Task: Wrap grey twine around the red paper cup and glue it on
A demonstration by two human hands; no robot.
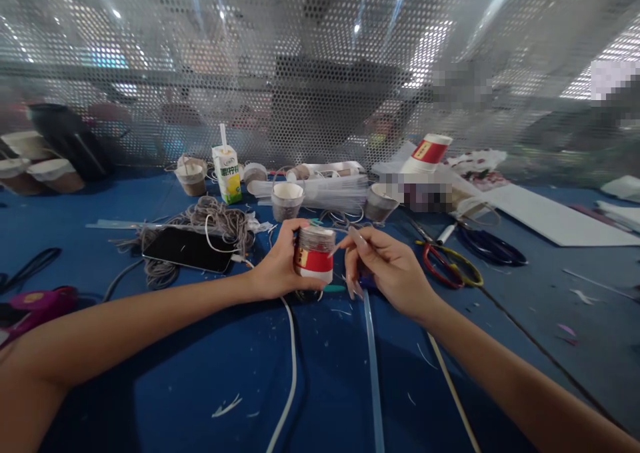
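My left hand (275, 266) is wrapped round a red and white paper cup (315, 263), held above the blue table. Grey cord (317, 237) is wound in rows round the cup's upper part. A thin strand runs from the cup's top toward my right hand (385, 266), whose thumb and forefinger are pinched on it just right of the cup. The strand's end is hidden by the fingers. Below the hands, a clear glue stick (371, 366) lies beside a white cable (289, 373).
A phone (190, 249) lies among grey cord bundles (220, 219) at left, near a purple glue gun (40, 309). Scissors (445, 266) rest at right. Behind stand a drink carton (227, 173), a cord-wrapped cup (287, 203) and another red cup (429, 151), before a perforated metal screen (320, 106).
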